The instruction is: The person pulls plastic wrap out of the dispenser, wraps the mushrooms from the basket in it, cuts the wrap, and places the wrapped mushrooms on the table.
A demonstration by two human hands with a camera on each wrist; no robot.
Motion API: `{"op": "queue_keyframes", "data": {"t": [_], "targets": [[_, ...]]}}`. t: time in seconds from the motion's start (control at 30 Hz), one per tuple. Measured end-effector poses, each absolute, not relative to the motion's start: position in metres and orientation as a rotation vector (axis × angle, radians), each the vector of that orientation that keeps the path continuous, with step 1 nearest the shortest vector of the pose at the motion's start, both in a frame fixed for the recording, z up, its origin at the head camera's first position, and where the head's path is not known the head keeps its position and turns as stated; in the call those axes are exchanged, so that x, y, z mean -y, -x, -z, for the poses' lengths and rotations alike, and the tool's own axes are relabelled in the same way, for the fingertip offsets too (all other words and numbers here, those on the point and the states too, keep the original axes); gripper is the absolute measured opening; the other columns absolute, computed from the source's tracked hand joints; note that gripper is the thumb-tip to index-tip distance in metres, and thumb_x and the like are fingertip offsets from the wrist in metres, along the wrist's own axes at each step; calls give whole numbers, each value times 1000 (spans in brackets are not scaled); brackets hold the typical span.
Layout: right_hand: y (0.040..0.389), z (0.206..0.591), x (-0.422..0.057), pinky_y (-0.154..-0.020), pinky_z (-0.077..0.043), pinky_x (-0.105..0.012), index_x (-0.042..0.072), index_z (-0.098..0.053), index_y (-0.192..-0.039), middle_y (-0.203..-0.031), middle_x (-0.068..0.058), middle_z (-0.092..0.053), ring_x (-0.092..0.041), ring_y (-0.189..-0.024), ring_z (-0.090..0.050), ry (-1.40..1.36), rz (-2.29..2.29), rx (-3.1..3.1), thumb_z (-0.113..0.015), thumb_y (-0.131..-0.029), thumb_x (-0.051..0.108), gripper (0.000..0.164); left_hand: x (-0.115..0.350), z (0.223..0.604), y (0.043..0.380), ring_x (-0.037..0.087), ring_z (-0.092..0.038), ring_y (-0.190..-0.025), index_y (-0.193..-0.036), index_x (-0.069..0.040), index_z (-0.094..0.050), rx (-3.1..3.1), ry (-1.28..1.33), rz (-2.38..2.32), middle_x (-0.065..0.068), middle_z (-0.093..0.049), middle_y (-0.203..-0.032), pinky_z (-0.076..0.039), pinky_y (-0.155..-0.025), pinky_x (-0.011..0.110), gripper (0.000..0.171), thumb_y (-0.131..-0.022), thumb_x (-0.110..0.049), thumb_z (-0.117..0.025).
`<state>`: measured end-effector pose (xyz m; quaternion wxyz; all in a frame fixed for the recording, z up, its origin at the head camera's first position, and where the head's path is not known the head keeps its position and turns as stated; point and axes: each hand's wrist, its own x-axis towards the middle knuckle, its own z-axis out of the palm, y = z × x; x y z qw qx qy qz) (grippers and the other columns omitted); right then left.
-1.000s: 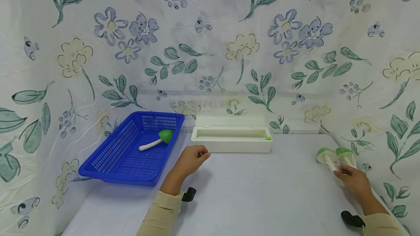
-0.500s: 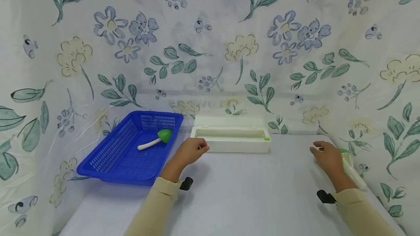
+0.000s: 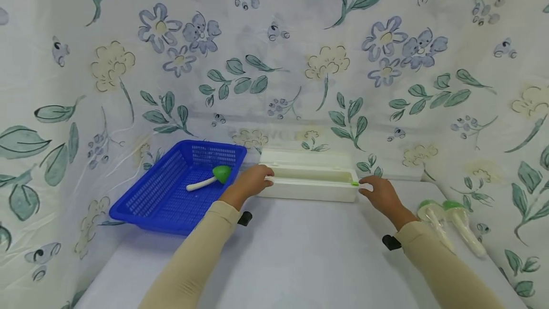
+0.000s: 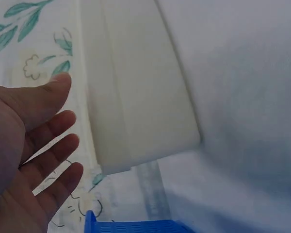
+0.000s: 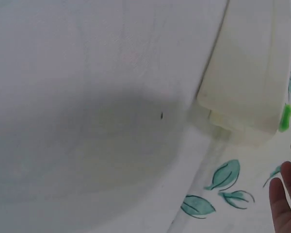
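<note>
A long white box [image 3: 306,192], its lid raised at the back, stands between my hands and looks like a cling film dispenser. A small green slider [image 3: 355,183] sits at its right end. My left hand [image 3: 250,186] is at the box's left end; in the left wrist view its loosely bent fingers [image 4: 53,155] hold nothing. At the right end, my right hand [image 3: 382,198] is close to the slider with fingers parted. Whether either hand touches the box, I cannot tell. The right wrist view shows only some fingertips [image 5: 283,196], beside the slider.
On the left stands a blue mesh basket [image 3: 171,204] holding a ladle-like utensil [image 3: 221,174] with green rounded head and white handle. Two similar utensils, seemingly wrapped in clear film, lie at the table's right edge, one [image 3: 436,218] beside the other [image 3: 465,230]. Patterned cloth hangs behind.
My right hand has let go of a wrapped utensil at the right and moved left to the box's right end. My left hand has come slightly up to its left end.
</note>
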<state>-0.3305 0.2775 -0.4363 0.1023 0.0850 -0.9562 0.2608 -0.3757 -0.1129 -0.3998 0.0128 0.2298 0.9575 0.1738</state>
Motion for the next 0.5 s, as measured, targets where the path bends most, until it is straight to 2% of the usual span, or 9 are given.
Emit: {"op": "queue_keyframes", "data": {"t": [0.13, 0.3, 0.37, 0.5], "targets": [[340, 438, -265, -103, -35, -55, 2, -65, -120, -131, -19, -56, -41, -128, -43, -335, -714, 2839, -71, -89, 11, 33, 113, 408, 386, 28, -49, -126, -132, -4, -58, -2957, -666, -604, 10, -58, -132, -38, -104, 41, 44, -94, -22, -67], [353, 437, -253, -103, -35, -54, 3, -59, -130, -135, -17, -55, -39, -128, -44, -442, -635, 2926, -68, -92, 18, 42, 112, 413, 396, 28, -45, -131, -137, -8, -55, -2953, -664, -522, 8, -55, -137, -34, -107, 42, 48, -94, -27, -66], [358, 434, -250, -100, -39, -53, 4, -58, -132, -133, -16, -56, -38, -126, -48, -467, -644, 2961, -67, -93, 21, 43, 114, 412, 398, 28, -45, -131, -136, -9, -56, -2936, -651, -515, 7, -56, -136, -34, -107, 42, 47, -94, -28, -66], [363, 429, -245, -91, -48, -48, 3, -59, -131, -122, -14, -65, -35, -115, -58, -536, -716, 2979, -66, -94, 19, 42, 118, 413, 400, 25, -57, -116, -123, -10, -67, -2881, -657, -606, 2, -66, -119, -45, -96, 39, 33, -93, -24, -67]]}}
